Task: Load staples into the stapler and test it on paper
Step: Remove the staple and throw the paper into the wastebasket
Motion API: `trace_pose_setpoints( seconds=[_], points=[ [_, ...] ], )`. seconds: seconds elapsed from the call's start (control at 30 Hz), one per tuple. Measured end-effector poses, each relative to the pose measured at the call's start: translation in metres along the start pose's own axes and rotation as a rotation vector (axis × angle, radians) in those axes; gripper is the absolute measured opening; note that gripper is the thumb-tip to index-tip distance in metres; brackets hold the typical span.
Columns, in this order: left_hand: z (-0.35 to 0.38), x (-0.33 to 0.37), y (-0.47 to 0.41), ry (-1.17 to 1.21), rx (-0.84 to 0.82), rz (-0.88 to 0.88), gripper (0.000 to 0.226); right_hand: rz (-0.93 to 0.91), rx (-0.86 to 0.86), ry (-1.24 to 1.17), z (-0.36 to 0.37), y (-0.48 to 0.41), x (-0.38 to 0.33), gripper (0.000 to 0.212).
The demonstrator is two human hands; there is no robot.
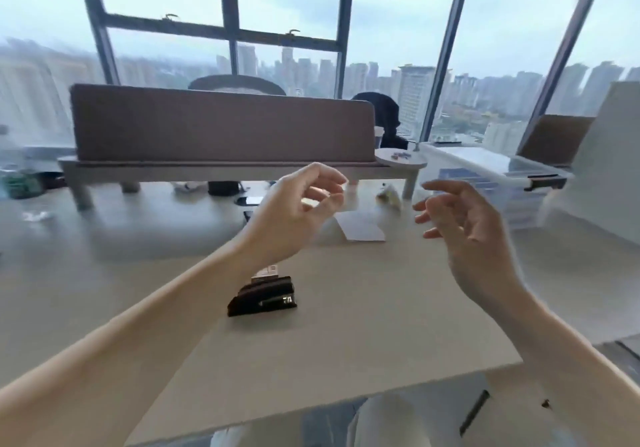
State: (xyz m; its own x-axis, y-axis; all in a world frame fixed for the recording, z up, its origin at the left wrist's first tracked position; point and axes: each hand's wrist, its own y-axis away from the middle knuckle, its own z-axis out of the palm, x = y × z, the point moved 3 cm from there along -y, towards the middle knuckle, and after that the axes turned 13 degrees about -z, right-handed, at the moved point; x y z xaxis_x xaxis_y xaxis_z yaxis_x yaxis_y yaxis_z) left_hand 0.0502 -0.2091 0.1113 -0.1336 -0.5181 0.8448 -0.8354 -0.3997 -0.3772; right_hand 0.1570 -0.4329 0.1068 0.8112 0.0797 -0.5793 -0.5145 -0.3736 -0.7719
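Note:
A black stapler (pixel 263 299) lies on the beige desk (pixel 363 308) in front of me, its metal nose pointing right. A small white box (pixel 266 271), partly hidden by my left wrist, sits just behind it. A white sheet of paper (pixel 362 226) rests farther back at the centre. My left hand (pixel 298 214) hovers above the desk, over the stapler, fingers loosely curled and holding nothing. My right hand (pixel 464 228) is raised to the right of the paper, fingers spread and empty.
A brown divider panel on a grey shelf (pixel 221 127) crosses the back of the desk. A round white stand (pixel 401 160) and a clear plastic storage bin (pixel 498 183) sit at the right. A crumpled white item (pixel 389 195) lies behind the paper. The desk's front edge runs near my lap.

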Motion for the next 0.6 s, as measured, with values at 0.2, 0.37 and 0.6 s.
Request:
trace_pose_setpoints(
  seconds=[0.2,0.37,0.6],
  points=[
    [-0.072,-0.074,0.018,-0.123,0.106,-0.183,0.01,0.017,-0.148,-0.123,0.102,-0.002,0.03,0.021],
    [-0.082,-0.124,0.034,-0.261,0.024,-0.293,0.013,0.08,-0.247,-0.147,0.151,0.013,0.058,0.019],
    [-0.062,-0.173,0.043,-0.525,-0.258,-0.411,0.044,0.123,-0.487,-0.083,0.189,0.045,0.097,0.03]
  ],
)
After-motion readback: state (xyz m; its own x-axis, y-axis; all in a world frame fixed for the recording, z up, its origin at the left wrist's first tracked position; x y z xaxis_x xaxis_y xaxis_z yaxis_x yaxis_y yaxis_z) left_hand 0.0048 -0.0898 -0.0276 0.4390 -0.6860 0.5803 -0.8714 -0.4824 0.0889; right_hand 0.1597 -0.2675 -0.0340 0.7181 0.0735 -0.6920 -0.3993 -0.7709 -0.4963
